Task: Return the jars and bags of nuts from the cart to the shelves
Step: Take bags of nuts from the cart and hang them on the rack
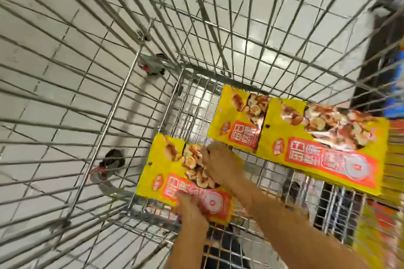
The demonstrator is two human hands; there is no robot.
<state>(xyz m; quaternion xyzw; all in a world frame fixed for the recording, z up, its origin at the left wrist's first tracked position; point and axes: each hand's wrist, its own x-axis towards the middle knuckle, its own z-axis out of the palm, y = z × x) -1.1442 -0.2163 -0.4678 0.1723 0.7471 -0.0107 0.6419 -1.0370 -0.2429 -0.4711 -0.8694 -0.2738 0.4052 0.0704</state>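
- Head view looks straight down into the wire cart (196, 102), where three yellow bags of nuts lie flat on its mesh bottom.
- We have both hands on the near bag (166, 172), which lies closest to us at the left of the basket.
- Our right hand (218, 165) sits on that bag's right side over the picture of nuts, fingers curled down and gripping it.
- Our left hand (190, 205) is on the bag's near edge by the red label. Blur hides the fingers, so we cannot tell whether they pinch the edge or only press on it.
- The middle bag (236, 116) and the far bag (323, 146) lie further right, the far one overlapping the middle one, and neither touches our hands.
- We judge these bags to be light and soft: glossy film that buckles and slides, with loose nuts that shift toward whichever end hangs low.
- Squeezing the middle would likely crush the contents, so we would hold the flat sealed edges or support the bag from beneath.
- A hold at two opposite edges, as we seem to have now, should keep it level while it clears the cart's walls.
- No jars show anywhere in the basket.
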